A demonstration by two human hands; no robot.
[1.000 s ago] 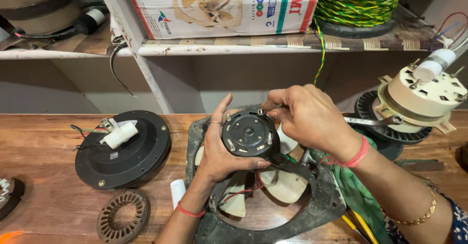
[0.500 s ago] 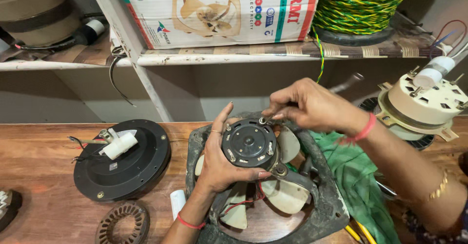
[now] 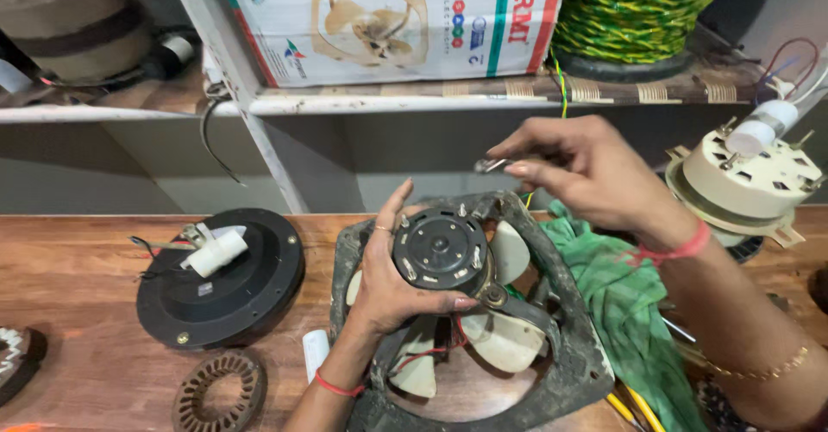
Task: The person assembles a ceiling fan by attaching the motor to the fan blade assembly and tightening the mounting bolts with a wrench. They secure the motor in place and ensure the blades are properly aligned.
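The left hand (image 3: 392, 281) grips the black motor (image 3: 440, 249) of the fan (image 3: 517, 346) on the counter (image 3: 78, 268); the right hand (image 3: 586, 169), raised above it, pinches a small metal part (image 3: 490, 165).

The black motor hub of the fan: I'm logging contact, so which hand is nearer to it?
Left. The left hand grips the black motor hub around its side. The right hand is raised above and to its right, apart from it, pinching a small metal part.
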